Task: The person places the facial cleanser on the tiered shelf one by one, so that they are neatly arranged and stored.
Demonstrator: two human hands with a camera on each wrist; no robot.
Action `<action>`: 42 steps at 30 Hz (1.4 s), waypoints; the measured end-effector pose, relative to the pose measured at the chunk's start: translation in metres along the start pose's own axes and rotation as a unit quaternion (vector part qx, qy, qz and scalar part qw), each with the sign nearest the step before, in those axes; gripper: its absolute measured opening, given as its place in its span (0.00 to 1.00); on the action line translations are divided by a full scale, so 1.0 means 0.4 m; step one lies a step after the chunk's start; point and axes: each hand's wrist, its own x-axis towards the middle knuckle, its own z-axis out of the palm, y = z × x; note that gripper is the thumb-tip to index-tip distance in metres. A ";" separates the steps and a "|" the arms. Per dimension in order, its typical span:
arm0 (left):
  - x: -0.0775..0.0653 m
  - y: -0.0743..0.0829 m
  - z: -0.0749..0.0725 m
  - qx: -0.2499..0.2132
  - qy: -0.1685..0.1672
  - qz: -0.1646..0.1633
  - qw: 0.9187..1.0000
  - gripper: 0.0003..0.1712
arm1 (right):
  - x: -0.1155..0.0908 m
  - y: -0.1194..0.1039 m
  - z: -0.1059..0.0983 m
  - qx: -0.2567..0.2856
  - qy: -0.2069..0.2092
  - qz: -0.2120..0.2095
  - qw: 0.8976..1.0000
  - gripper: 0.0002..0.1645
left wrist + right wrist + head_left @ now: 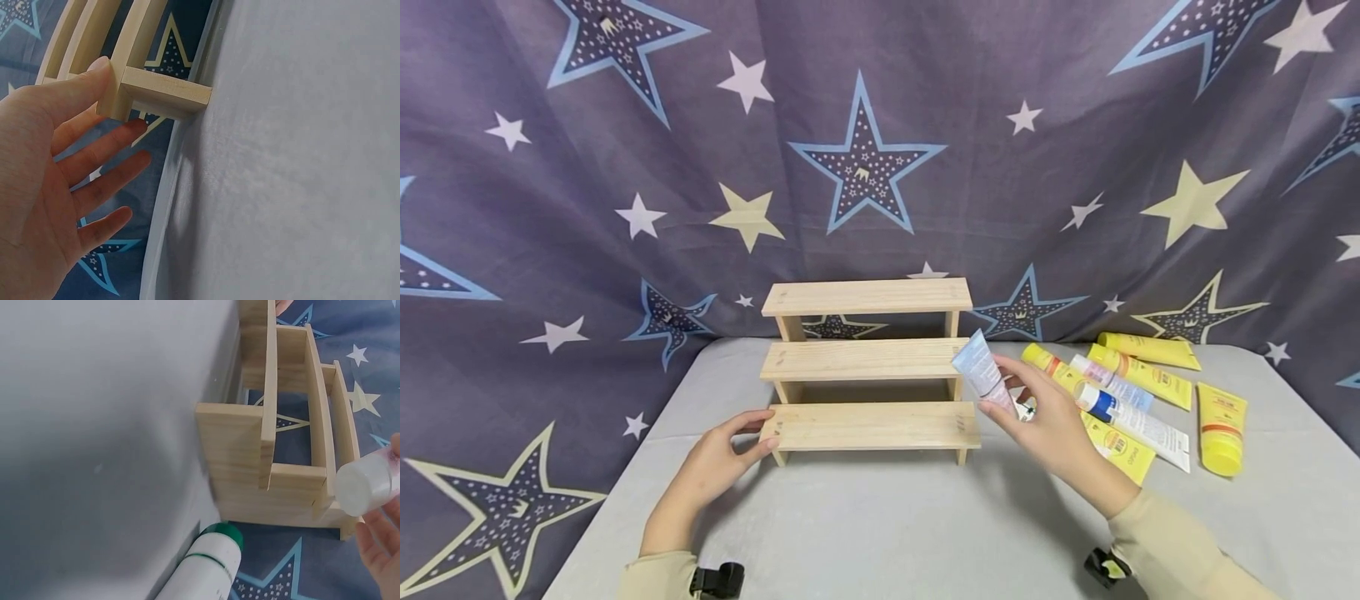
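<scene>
A three-step wooden shelf rack [868, 425] stands on the grey-covered table. My left hand [718, 462] holds the left end of its lowest step, the thumb [94, 72] against the board and the other fingers spread beyond the end. My right hand [1037, 412] grips a light blue and pink squeeze tube [981, 367] at the right end of the middle step. Its white cap [362, 487] points down, above the steps in the right wrist view. A white tube with a green cap [209, 562] lies beside the rack, mostly hidden behind my right hand in the head view.
Right of the rack lie several yellow tubes [1150, 383], a white tube with a blue band [1142, 425] and a lilac-blue tube [1116, 385]. One yellow tube [1221, 425] lies farther right. A star-patterned curtain [865, 250] hangs behind the table.
</scene>
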 end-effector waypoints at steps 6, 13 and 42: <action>0.001 -0.003 0.006 0.000 -0.004 -0.004 1.000 0.29 | 0.027 -0.019 0.024 0.016 0.001 -0.004 1.000 0.36; 0.006 -0.003 0.009 0.001 -0.003 -0.003 1.000 0.28 | 0.067 -0.039 0.061 0.024 0.001 0.008 1.000 0.36; 0.004 -0.011 0.005 0.016 0.004 -0.002 1.000 0.29 | 0.214 -0.146 0.219 0.138 -0.010 0.031 0.990 0.33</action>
